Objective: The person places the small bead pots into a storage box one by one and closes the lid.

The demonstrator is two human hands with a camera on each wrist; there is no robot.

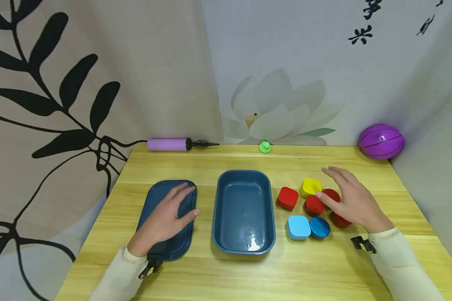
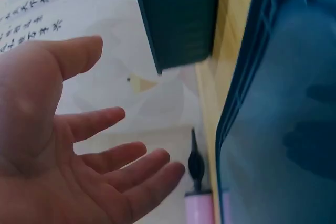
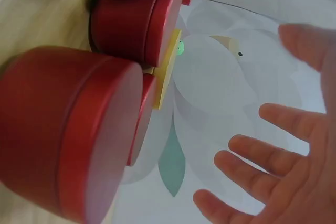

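My left hand (image 1: 165, 219) hovers over a dark blue tray-like lid (image 1: 175, 246), fingers spread and holding nothing. In the left wrist view that lid (image 2: 278, 145) lies beside the open palm. A deep blue rectangular box (image 1: 243, 209) stands uncovered between my hands. At the right, my right hand (image 1: 352, 200) is held above a cluster of small lidded tins, thumb and fingers apart. Round red tins (image 1: 314, 205) sit partly beneath it, with a yellow tin (image 1: 310, 187) and a square red tin (image 1: 288, 198) beside them. A light blue square tin (image 1: 298, 227) and a round blue tin (image 1: 319, 228) are nearer me.
Along the back edge of the wooden table (image 1: 241, 276) are a purple hand pump (image 1: 167, 144), a small green duck toy (image 1: 265, 146) and a purple ball (image 1: 381, 141). A patterned cloth (image 1: 165, 75) hangs right behind the table.
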